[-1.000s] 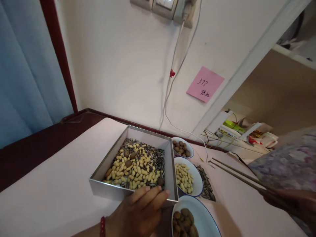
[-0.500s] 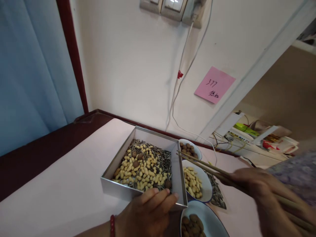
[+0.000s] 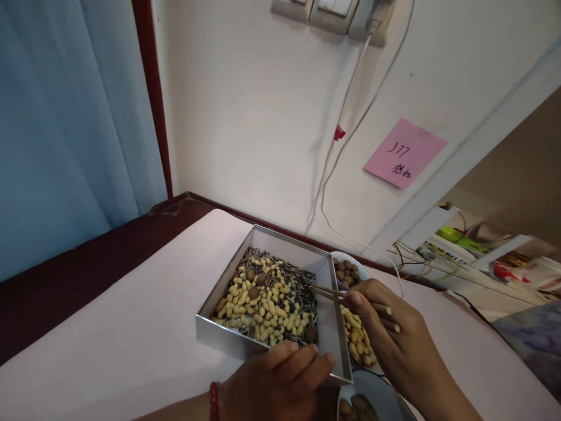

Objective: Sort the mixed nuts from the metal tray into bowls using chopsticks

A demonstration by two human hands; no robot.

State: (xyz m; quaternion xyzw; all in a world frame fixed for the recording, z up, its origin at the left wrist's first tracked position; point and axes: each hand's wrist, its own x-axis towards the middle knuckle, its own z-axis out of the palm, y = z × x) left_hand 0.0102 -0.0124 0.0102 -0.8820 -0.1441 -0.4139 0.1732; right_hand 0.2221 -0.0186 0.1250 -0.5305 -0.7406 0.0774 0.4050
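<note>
My right hand (image 3: 390, 339) is closed round a pair of wooden chopsticks (image 3: 329, 292), whose tips dip among the striped sunflower seeds (image 3: 302, 279) at the right side of a shallow metal box (image 3: 223, 340). Whether a seed is between the tips, I cannot tell. Peanuts in shells (image 3: 263, 313) cover much of the box floor, and several round brown nuts (image 3: 254, 292) lie among them. With a red bead bracelet at its wrist, my left hand (image 3: 280, 380) grips the box's near rim, its fingers hooked over the edge and the thumb hidden.
Right of the box stand a bowl of round nuts (image 3: 346, 272), a bowl of peanuts (image 3: 362, 339) partly behind my right hand, and a bowl of longer brown nuts (image 3: 362, 406). A white cable (image 3: 350, 238) hangs down the wall behind the table (image 3: 131, 327).
My right hand has moved left with the chopsticks, from beyond the bowls to over them, and the tips have gone down into the seeds. My left hand stays on the box rim.
</note>
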